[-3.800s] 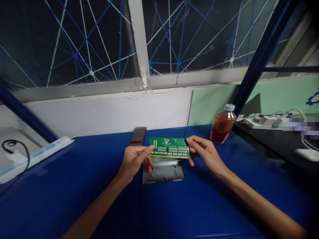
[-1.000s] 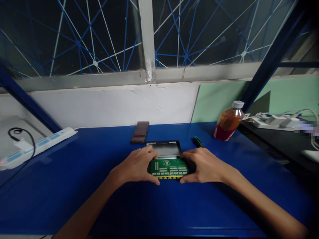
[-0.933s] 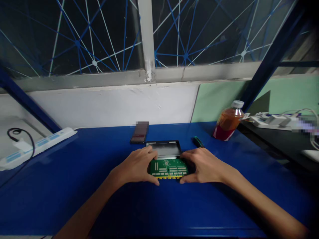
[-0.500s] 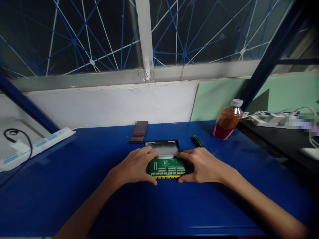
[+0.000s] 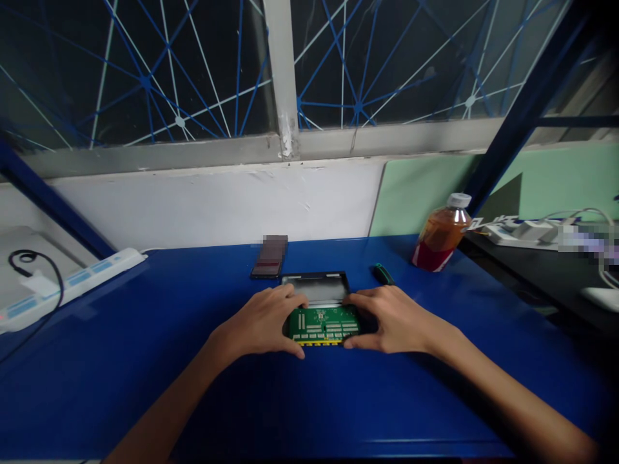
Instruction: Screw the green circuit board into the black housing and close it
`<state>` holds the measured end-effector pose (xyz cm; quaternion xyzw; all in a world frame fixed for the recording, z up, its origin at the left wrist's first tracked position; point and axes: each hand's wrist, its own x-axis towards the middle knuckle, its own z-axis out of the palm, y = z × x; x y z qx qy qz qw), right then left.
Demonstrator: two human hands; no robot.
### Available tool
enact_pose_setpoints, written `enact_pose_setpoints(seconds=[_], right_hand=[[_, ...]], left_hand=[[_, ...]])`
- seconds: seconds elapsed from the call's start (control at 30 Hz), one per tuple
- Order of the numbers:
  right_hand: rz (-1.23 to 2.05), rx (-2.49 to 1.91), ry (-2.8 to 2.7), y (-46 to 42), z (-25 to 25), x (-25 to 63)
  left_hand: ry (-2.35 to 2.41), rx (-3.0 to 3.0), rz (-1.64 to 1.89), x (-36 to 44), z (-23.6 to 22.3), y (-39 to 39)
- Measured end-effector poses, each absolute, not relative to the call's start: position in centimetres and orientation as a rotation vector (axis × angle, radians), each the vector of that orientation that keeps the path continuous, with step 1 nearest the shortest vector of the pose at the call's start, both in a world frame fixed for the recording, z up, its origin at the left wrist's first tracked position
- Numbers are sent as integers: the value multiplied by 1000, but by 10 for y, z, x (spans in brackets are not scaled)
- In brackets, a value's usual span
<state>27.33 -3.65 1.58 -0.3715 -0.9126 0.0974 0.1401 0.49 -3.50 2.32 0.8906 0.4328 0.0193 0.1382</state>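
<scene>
A green circuit board with pale connectors and a yellow strip along its near edge lies between my hands. My left hand grips its left side, thumb at the near corner and fingers at the far edge. On the opposite side my right hand holds the board the same way, its thumb on the near right corner. Directly behind the board is a shallow black case with a grey inside; my fingertips reach its near edge. Whether the board and case touch cannot be made out.
Behind the case lies a phone. A green-and-black handled tool is partly covered by my right hand. A bottle of orange drink stands at the back right of the blue table. At left runs a white power strip.
Almost nothing differs. My right thumb has shifted slightly left along the near edge of the board; my left hand keeps its place.
</scene>
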Motion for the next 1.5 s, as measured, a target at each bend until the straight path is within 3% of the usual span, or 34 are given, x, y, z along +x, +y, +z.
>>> enact_pose_setpoints(seconds=[0.37, 0.67, 0.97, 1.17, 1.5], right_hand=[[47, -1478, -2013, -3, 10, 307], [-157, -1971, -2051, 16, -9, 321], [39, -1867, -2081, 23, -13, 331], [269, -1514, -1704, 20, 4, 332], [313, -1342, -1495, 14, 9, 326]], left_hand=[[1196, 2536, 114, 11, 28, -37], [1132, 2587, 232, 19, 20, -37], [1072, 2641, 262, 19, 9, -34], [1085, 2640, 273, 20, 11, -35], [1081, 2631, 280, 20, 13, -36]])
